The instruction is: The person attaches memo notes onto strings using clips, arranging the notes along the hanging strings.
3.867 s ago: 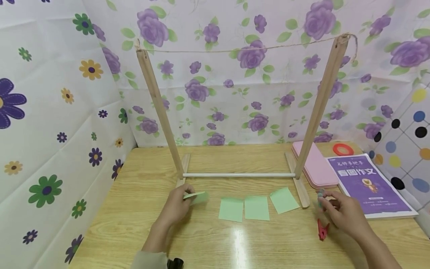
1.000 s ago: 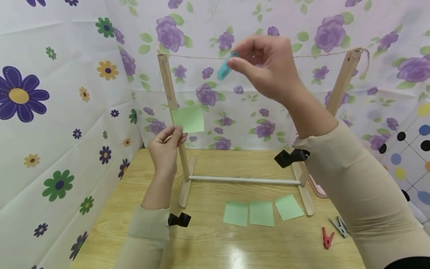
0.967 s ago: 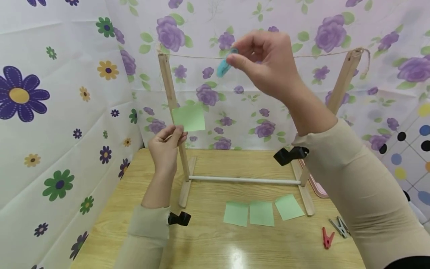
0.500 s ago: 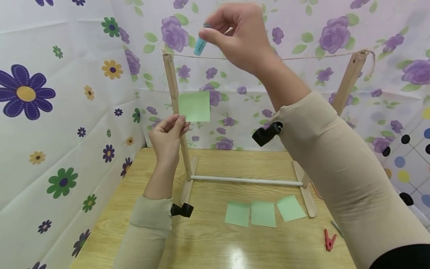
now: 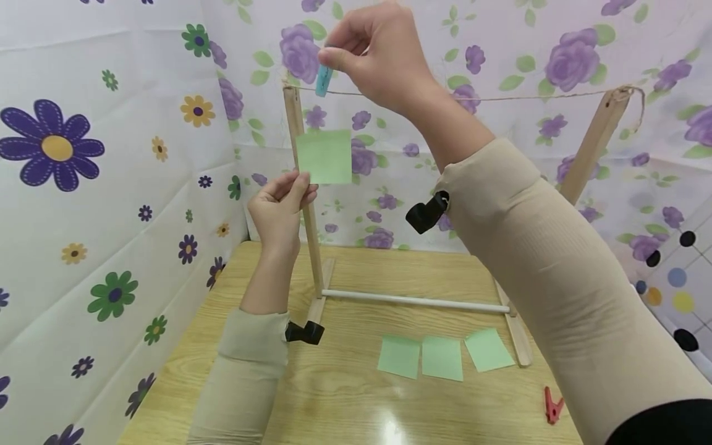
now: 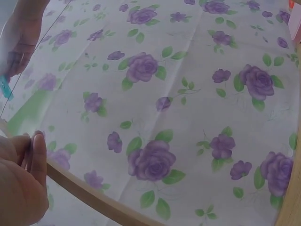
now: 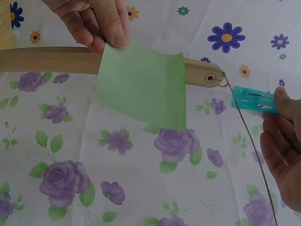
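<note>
My left hand [image 5: 280, 207] pinches a green sticky note [image 5: 325, 157] by its lower left corner, in front of the left wooden post [image 5: 313, 247]. Above it, my right hand [image 5: 381, 59] pinches a blue clothespin [image 5: 324, 80] between thumb and fingers. In the head view the clothespin's lower end overlaps the twine [image 5: 517, 99] near the left post's top. The right wrist view shows the clothespin [image 7: 254, 100] crossing the twine [image 7: 256, 146], with the note [image 7: 141, 87] a short way below the line. Whether the clothespin touches the twine, I cannot tell.
Three more green sticky notes [image 5: 442, 358] lie in a row on the wooden table [image 5: 345, 402]. A white rod [image 5: 414, 300] joins the frame's feet. Toward the right lies a red clothespin [image 5: 553, 406], beside my right sleeve [image 5: 556, 266]. Floral cloth [image 5: 400, 204] hangs behind.
Both hands have risen from the table with the note and the blue clothespin. Over the last second the right hand has moved left to the twine's left end, and the note has come higher.
</note>
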A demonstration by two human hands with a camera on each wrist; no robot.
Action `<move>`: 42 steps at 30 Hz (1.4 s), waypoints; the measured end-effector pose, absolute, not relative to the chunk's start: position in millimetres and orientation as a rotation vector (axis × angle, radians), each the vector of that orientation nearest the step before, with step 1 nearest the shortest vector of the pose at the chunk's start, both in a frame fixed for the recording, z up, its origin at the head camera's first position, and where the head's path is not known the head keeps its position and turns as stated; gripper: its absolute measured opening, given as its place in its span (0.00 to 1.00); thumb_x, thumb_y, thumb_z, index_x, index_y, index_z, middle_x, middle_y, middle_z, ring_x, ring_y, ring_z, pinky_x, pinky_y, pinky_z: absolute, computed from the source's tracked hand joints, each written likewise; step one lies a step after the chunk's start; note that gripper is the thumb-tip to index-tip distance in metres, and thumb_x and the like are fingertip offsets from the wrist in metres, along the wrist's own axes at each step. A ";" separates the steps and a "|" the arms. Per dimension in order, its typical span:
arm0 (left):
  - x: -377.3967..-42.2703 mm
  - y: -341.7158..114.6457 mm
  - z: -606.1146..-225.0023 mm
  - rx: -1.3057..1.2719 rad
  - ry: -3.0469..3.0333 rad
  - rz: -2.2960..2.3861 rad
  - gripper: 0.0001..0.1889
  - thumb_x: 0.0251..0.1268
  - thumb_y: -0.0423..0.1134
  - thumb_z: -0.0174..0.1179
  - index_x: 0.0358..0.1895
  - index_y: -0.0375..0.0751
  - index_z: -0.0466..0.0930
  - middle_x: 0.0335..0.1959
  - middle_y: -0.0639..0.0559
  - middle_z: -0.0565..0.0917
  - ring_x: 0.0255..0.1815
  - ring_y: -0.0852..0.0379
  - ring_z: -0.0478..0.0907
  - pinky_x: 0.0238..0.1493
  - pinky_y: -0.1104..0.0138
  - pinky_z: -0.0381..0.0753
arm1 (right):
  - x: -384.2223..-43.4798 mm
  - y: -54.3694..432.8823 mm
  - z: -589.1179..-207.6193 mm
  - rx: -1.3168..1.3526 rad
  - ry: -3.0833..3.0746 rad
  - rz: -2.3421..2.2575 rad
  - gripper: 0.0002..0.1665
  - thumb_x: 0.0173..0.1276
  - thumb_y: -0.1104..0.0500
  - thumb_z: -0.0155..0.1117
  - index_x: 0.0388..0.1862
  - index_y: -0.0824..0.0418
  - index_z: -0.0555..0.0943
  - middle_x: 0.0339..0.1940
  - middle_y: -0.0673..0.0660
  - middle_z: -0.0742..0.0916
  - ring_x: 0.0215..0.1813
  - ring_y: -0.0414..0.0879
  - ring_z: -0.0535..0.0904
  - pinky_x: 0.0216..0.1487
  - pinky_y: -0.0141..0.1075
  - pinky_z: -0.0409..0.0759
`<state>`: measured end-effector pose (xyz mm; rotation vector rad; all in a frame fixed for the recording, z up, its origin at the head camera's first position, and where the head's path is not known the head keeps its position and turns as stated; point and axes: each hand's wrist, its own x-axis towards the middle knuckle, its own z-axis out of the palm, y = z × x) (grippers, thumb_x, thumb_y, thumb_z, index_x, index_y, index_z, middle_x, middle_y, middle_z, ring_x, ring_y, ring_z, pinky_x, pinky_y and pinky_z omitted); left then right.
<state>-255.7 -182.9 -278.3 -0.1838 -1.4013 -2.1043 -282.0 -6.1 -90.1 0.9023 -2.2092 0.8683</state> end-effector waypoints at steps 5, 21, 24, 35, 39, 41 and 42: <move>-260.0 -180.6 -274.6 -0.206 -1.396 -2.093 0.07 0.63 0.31 0.70 0.41 0.30 0.86 0.35 0.42 0.87 0.30 0.56 0.88 0.42 0.65 0.89 | -286.0 -5.4 -91.9 0.910 -2.271 0.816 0.13 0.72 0.50 0.66 0.42 0.57 0.90 0.38 0.48 0.89 0.35 0.36 0.78 0.42 0.25 0.78; -265.9 -177.3 -265.0 -0.261 -1.320 -2.129 0.08 0.61 0.31 0.72 0.39 0.30 0.86 0.33 0.42 0.87 0.29 0.55 0.88 0.41 0.64 0.89 | -286.4 -8.2 -94.5 0.967 -2.381 0.764 0.13 0.71 0.49 0.68 0.42 0.56 0.90 0.39 0.48 0.89 0.37 0.37 0.80 0.44 0.26 0.80; -266.0 -176.9 -263.3 -0.272 -1.324 -2.115 0.08 0.61 0.32 0.72 0.39 0.31 0.86 0.34 0.42 0.87 0.30 0.54 0.88 0.41 0.64 0.89 | -286.4 -8.1 -94.6 0.990 -2.382 0.750 0.13 0.72 0.49 0.68 0.43 0.56 0.90 0.39 0.48 0.90 0.39 0.36 0.80 0.45 0.26 0.80; -268.8 -180.6 -263.9 -0.305 -1.310 -2.108 0.07 0.61 0.31 0.71 0.39 0.30 0.86 0.33 0.42 0.88 0.30 0.54 0.88 0.41 0.64 0.89 | -288.6 -5.8 -95.2 1.050 -2.421 0.677 0.14 0.72 0.50 0.68 0.47 0.56 0.90 0.40 0.48 0.90 0.42 0.37 0.82 0.49 0.27 0.81; -269.1 -181.8 -262.6 -0.316 -1.309 -2.107 0.07 0.61 0.30 0.71 0.39 0.30 0.86 0.33 0.42 0.88 0.30 0.54 0.88 0.41 0.64 0.89 | -290.0 -5.3 -95.3 1.087 -2.425 0.672 0.14 0.72 0.51 0.68 0.49 0.58 0.89 0.41 0.49 0.91 0.43 0.38 0.82 0.51 0.27 0.81; -269.0 -181.6 -262.5 -0.323 -1.311 -2.107 0.07 0.61 0.30 0.71 0.39 0.30 0.86 0.33 0.42 0.88 0.30 0.54 0.88 0.40 0.65 0.89 | -290.5 -4.8 -95.7 1.091 -2.437 0.669 0.15 0.72 0.52 0.68 0.51 0.58 0.89 0.42 0.50 0.91 0.43 0.38 0.82 0.51 0.27 0.81; -269.0 -181.6 -262.7 -0.326 -1.311 -2.106 0.06 0.61 0.30 0.71 0.39 0.30 0.86 0.33 0.42 0.88 0.30 0.54 0.88 0.40 0.64 0.89 | -290.8 -4.8 -95.9 1.090 -2.444 0.665 0.15 0.72 0.52 0.68 0.51 0.59 0.89 0.43 0.50 0.91 0.44 0.38 0.82 0.52 0.27 0.81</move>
